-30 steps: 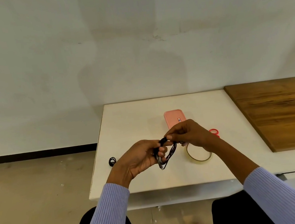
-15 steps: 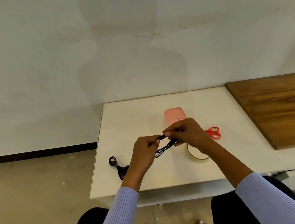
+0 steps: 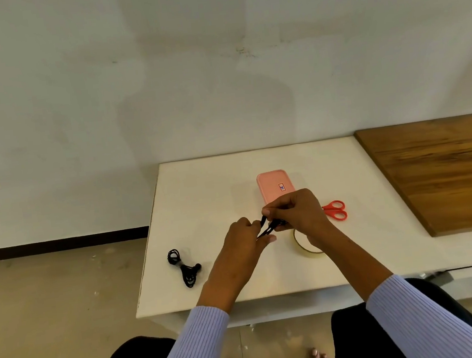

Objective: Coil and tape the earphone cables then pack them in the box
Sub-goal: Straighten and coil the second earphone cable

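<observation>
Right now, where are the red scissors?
In the head view, the red-handled scissors lie on the white table, just right of the person's right hand and below-right of the closed pink rectangular box.

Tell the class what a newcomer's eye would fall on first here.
Two hands, left hand and right hand, hold a black cable above the white table. Behind them lies a pink box, with red scissors to its right.

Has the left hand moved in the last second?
Yes. The left hand has lifted away from the table's near edge toward the pink box.
</observation>
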